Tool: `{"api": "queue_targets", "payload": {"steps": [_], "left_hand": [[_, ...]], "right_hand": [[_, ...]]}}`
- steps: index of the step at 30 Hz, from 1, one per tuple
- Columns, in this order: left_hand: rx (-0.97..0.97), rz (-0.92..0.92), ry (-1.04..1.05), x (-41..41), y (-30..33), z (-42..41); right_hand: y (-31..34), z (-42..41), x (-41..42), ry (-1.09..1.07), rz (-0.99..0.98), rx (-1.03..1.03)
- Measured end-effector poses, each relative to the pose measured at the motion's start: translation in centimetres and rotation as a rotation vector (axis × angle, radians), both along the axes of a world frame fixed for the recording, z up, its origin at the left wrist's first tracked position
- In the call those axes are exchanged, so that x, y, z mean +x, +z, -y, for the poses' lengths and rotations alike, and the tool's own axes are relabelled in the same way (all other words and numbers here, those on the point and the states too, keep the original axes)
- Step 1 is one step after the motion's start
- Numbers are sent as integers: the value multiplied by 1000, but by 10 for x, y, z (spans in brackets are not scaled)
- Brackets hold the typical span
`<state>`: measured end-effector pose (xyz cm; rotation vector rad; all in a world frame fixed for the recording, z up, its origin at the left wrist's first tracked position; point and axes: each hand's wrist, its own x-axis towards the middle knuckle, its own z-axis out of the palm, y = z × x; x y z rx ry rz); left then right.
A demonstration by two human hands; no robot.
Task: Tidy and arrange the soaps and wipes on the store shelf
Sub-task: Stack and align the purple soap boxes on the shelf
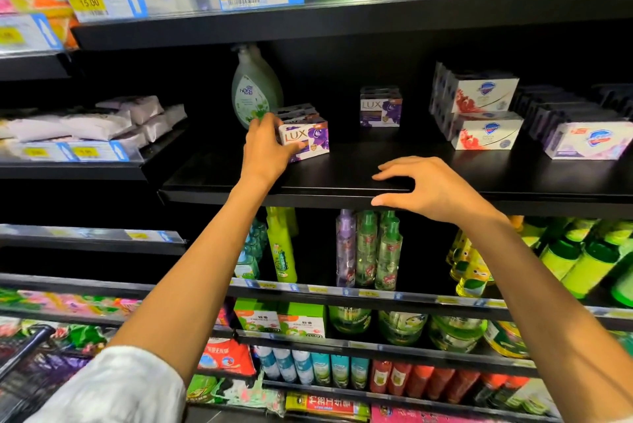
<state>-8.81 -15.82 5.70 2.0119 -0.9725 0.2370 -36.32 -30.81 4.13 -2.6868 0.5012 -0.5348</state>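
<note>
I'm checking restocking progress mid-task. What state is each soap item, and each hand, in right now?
left hand: gripping front Lux box
front Lux box: upright, heading a row
rear Lux stack: upright, set far back
pump bottle: standing
white soap boxes: stacked two high
right hand: open, at the shelf edge

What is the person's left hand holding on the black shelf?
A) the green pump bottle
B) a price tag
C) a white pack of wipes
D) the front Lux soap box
D: the left hand is curled round the front Lux soap box, with the thumb on its face; the green pump bottle stands behind, ungripped.
</note>
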Motion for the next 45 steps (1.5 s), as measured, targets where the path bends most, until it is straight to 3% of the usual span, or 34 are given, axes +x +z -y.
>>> {"api": "queue_targets", "payload": {"steps": [13, 18, 21, 24, 26, 37, 45], "left_hand": [[59, 46, 40, -5, 6, 1], [102, 291, 65, -32, -4, -11], [143, 331, -181, -51, -10, -13], [330, 330, -514, -66, -11, -10], [430, 321, -583, -73, -12, -7], [541, 307, -500, -77, -13, -8], [543, 288, -502, -77, -14, -6]], "right_hand": [[2, -1, -1, -6, -10, 39], [12, -4, -2, -17, 157, 230], [19, 7, 3, -80, 326, 405], [24, 28, 19, -180, 413, 503], [26, 45, 32, -256, 435, 565], [26, 113, 112, -485, 429, 542], [28, 116, 132, -571, 435, 484]]}}
